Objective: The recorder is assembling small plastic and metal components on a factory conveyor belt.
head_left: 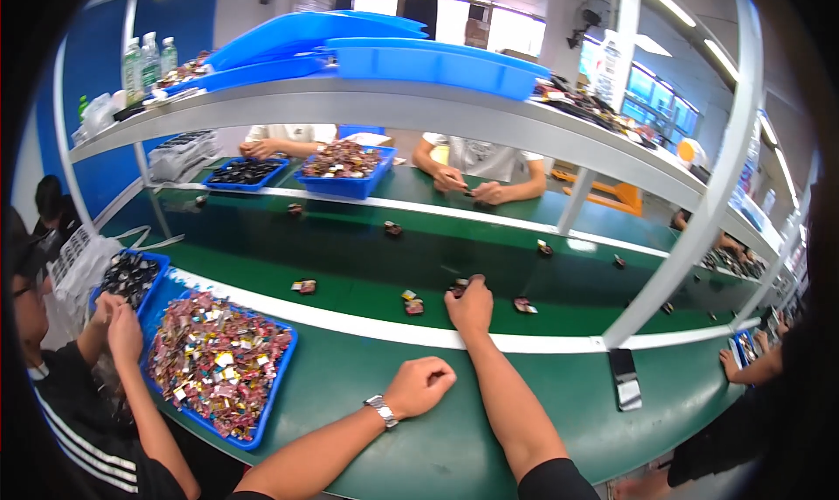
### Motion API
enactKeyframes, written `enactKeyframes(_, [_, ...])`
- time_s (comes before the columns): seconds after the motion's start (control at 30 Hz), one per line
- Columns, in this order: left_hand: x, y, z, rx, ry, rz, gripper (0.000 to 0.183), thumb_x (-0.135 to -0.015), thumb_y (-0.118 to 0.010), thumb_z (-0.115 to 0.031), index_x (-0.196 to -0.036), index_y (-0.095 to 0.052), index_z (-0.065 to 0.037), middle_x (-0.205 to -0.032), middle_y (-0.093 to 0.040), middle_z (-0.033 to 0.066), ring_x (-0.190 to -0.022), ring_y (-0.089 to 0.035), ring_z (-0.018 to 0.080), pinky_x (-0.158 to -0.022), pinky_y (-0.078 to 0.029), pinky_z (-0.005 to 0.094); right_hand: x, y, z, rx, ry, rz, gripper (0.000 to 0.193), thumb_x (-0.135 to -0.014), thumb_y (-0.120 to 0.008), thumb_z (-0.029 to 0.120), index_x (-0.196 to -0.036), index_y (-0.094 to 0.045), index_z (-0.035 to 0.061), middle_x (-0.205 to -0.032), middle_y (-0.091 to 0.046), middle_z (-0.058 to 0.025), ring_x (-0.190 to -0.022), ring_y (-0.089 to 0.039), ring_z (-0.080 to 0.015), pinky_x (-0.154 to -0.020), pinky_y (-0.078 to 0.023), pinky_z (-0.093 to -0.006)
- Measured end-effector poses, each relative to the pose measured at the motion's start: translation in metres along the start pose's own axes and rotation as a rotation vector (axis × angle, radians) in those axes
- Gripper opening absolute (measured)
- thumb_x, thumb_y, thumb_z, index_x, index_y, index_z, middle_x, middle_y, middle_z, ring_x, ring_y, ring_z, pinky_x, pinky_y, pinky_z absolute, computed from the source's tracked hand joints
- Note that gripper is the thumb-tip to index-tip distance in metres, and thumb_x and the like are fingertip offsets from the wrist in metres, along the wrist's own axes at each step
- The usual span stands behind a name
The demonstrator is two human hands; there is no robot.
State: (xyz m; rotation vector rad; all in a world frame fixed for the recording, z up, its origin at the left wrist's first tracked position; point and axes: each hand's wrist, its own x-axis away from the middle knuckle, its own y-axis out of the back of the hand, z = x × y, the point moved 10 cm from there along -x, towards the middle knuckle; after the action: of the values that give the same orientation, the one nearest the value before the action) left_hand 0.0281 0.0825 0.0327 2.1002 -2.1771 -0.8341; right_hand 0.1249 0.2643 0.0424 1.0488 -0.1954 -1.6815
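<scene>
So the right hand (472,306) is stretched out over the white edge strip onto the dark green conveyor belt (367,255), fingers curled down on a small dark packet (458,286), which makes sense since the belt carries pieces past everyone. Can't tell how tight the grip is. The left hand (421,385) just rests on the desk (367,413) in a loose fist, holding nothing I can see. The blue tray of shiny wrapped bits (218,360) sits close on the left, within easy reach.
</scene>
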Motion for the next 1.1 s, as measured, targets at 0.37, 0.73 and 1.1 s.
enactKeyframes(0.37, [-0.003,0.024,0.060,0.692,0.400,-0.181,0.024,-0.104,-0.048,-0.023,-0.104,-0.057,-0.001,-0.090,-0.067,0.0102,-0.064,-0.058,0.0104,-0.053,-0.045,0.0227,0.126,0.098,0.054,-0.557,0.379,0.516,0.057,-0.075,-0.075,0.008,-0.126,-0.050,0.0035,-0.116,-0.057,-0.0132,-0.112,-0.055,-0.0286,-0.098,-0.045,-0.0375])
enactKeyframes(0.73, [0.001,0.004,0.048,0.663,0.411,0.151,0.025,-0.097,-0.056,-0.012,-0.116,-0.061,0.004,-0.101,-0.068,0.0085,-0.081,-0.066,0.0133,-0.070,-0.057,0.0273,0.128,0.095,0.058,-0.551,0.413,0.647,0.060,-0.081,-0.069,0.004,-0.138,-0.049,0.0074,-0.123,-0.053,-0.0130,-0.118,-0.051,-0.0309,-0.102,-0.044,-0.0399])
enactKeyframes(1.1, [-0.001,0.004,0.046,0.584,0.445,0.101,0.040,-0.093,-0.048,0.002,-0.133,-0.048,0.003,-0.110,-0.066,0.0135,-0.090,-0.069,0.0188,-0.074,-0.062,0.0299,0.132,0.099,0.061,-0.419,0.599,0.464,0.026,-0.080,-0.067,0.006,-0.106,-0.065,0.0083,-0.118,-0.056,-0.0091,-0.111,-0.054,-0.0287,-0.092,-0.048,-0.0402])
